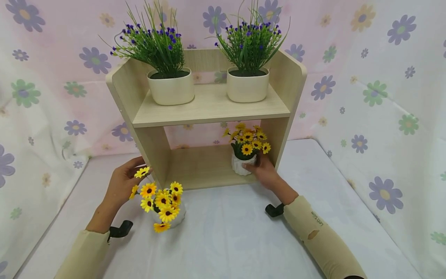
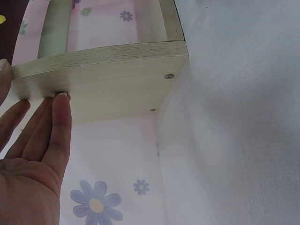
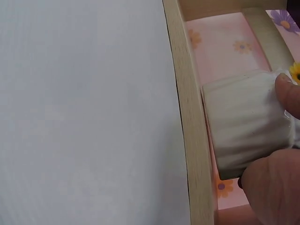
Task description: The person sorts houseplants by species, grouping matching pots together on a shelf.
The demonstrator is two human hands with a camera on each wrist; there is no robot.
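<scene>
A white ribbed pot (image 1: 240, 164) of yellow artificial flowers (image 1: 247, 141) is at the right end of the lower level of a wooden shelf (image 1: 209, 120). My right hand (image 1: 266, 172) grips this pot, thumb at its front; in the right wrist view the pot (image 3: 248, 122) looks upright against the boards' direction, near the front edge. My left hand (image 1: 120, 182) touches the outside of the shelf's left side panel (image 2: 108, 75) with extended fingertips. Just right of that hand, a second pot of yellow flowers (image 1: 162, 200) stands on the table, its white pot (image 1: 179, 217) partly hidden by blooms.
On the upper level stand two cream planters, the left planter (image 1: 170, 90) and the right planter (image 1: 248, 87), with purple flowers and tall grass. A white cloth covers the table (image 1: 223, 240). Flower-printed cloth (image 1: 348, 77) hangs behind and at both sides.
</scene>
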